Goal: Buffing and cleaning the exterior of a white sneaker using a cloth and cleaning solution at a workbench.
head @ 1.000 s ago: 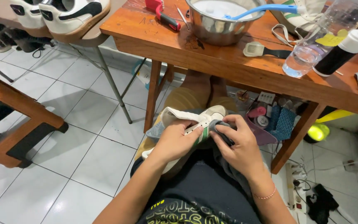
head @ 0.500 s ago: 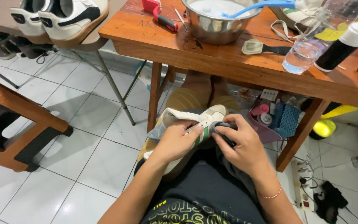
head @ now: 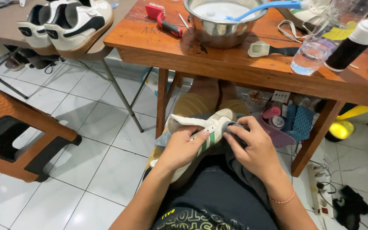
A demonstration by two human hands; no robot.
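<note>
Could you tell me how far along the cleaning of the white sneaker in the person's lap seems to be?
Done: two white sneakers already sit on the side table, looking clean. In hand: the left hand steadies a white sneaker with green stripes on the lap while the right hand presses a grey cloth against its side. Left: I cannot tell how much dirt remains; the bowl and brush remain out on the wooden table.

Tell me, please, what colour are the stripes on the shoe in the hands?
Green, on the white shoe; the head view shows them.

white sneaker point(head: 201, 127) with green stripes, grey cloth point(head: 235, 134), reddish-brown table point(head: 243, 70)
</note>
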